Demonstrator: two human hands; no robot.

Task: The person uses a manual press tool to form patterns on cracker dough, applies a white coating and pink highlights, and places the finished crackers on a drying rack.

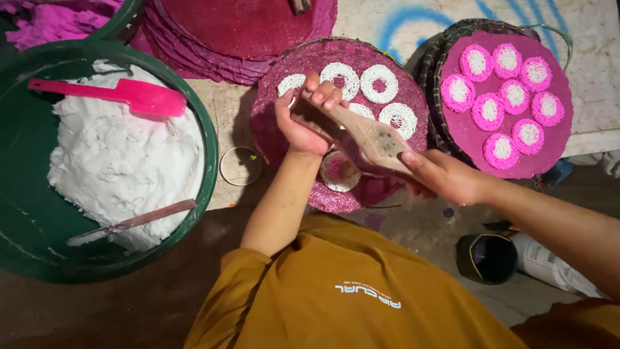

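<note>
Your left hand (303,119) and right hand (445,176) both grip the wooden press (368,132), tilted over the centre-frame magenta tray (271,139) to lay white rings (379,83). Green tub (210,161) of white dough (123,168), left of frame, sits within reach.

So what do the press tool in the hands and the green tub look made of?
The press tool, held by the left hand and the right hand, looks like bare wood: pale tan, matte, dough-stained. The green tub seems plastic: smooth, uniformly coloured rim with a slight sheen.
</note>
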